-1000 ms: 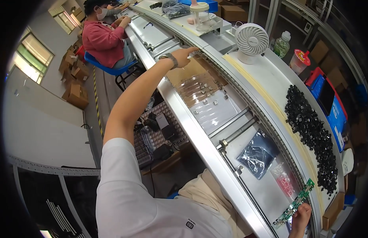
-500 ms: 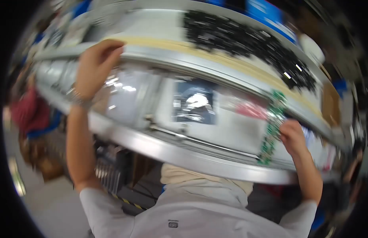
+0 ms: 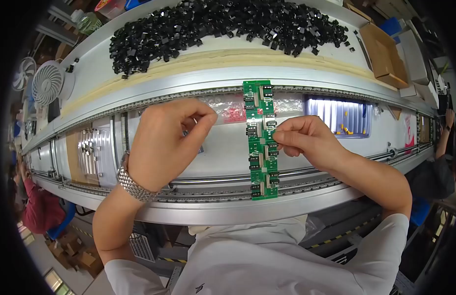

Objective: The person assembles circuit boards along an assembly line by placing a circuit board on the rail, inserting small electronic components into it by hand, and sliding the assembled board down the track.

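Note:
A long green circuit board [image 3: 261,155] bridges the two rails of the conveyor [image 3: 213,214], with black connectors and pale, slim parts mounted along it. At the board's right edge, my right hand [image 3: 314,142] has its thumb and fingers pinched on the rim near the middle. My left hand [image 3: 171,142], with a metal-band watch on its wrist, hovers over the conveyor left of the board. Its thumb and fingertips are pressed together, apart from the board; anything between them is too small or hidden to make out.
Beyond the far rail, a heap of small black parts [image 3: 228,24] lies in a white tray. An open cardboard box [image 3: 385,54] stands far right, and white fans [image 3: 48,81] far left. Under the rails sits a clear tray with yellow pieces [image 3: 343,123]. Other people are at both sides.
The view has turned and sharpened, so the board appears farther left. My left hand has come from the far rail nearer to the board. My right hand stays at the board's right edge.

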Demonstrator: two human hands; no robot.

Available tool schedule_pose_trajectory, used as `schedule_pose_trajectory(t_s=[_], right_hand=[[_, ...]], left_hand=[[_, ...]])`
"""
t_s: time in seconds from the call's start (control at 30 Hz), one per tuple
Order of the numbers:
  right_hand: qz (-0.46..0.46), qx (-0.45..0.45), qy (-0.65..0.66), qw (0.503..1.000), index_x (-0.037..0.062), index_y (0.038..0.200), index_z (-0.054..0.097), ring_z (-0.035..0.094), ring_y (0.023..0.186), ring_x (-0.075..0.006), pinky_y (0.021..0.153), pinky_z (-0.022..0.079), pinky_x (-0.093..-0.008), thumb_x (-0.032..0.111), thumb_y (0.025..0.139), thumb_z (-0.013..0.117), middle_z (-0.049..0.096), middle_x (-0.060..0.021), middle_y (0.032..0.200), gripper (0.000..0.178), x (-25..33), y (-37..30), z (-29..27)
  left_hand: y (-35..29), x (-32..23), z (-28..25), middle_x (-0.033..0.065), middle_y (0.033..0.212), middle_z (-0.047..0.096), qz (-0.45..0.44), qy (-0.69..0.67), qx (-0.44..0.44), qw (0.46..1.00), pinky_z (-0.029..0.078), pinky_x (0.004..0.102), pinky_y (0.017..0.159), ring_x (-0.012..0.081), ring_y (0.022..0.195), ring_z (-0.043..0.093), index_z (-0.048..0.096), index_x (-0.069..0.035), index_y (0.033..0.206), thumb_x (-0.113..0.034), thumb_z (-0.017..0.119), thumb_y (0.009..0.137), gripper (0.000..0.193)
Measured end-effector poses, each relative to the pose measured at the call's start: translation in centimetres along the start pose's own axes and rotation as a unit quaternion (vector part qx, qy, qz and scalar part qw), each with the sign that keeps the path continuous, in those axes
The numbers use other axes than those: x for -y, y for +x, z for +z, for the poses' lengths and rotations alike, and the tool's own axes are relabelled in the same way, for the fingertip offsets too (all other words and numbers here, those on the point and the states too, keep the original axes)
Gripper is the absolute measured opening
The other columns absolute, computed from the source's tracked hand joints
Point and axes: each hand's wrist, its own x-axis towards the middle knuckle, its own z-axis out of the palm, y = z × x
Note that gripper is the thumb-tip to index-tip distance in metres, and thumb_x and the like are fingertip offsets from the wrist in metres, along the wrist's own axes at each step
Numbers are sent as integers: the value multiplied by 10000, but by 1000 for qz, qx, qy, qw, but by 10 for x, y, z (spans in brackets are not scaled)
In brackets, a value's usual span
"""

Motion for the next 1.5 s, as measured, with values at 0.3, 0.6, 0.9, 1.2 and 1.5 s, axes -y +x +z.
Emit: schedule_pose_trajectory(t_s=[0.3,0.6,0.9,1.2,1.5], right_hand=[[18,10,8,1000,-7,1004,760,520,611,-67,556,420,-183,58,960,698,706,-65,800,101,-9,5,-5],[15,6,-7,1000,-20,1011,749,518,602,-76,555,423,-187,41,959,693,703,-77,807,98,-15,6,0],[18,2,-24,1000,-35,1007,732,507,593,-97,559,421,-200,13,964,669,683,-92,801,91,-14,8,1],[14,6,-42,999,-34,1002,732,511,600,-99,564,429,-207,23,964,661,680,-98,797,99,-12,10,-1],[8,-4,-58,998,-37,1001,737,520,601,-106,558,430,-208,13,946,656,676,-98,779,110,-10,8,-7]], left_hand=[[-2,14,17,45,768,721,-82,-77,95,989,482,232,621,108,639,567,757,28,947,-13,722,877,89],[-10,9,25,56,827,735,-89,-103,127,982,493,240,650,113,677,593,759,26,984,3,725,882,110],[-10,6,32,84,889,723,119,-5,9,993,507,273,664,178,715,629,747,14,961,23,761,824,138],[-11,2,43,82,919,721,178,79,1,981,518,293,674,205,736,645,738,-1,932,46,764,789,153],[-16,8,54,32,914,692,231,137,-55,962,463,289,563,201,584,548,690,-41,886,4,730,773,127]])
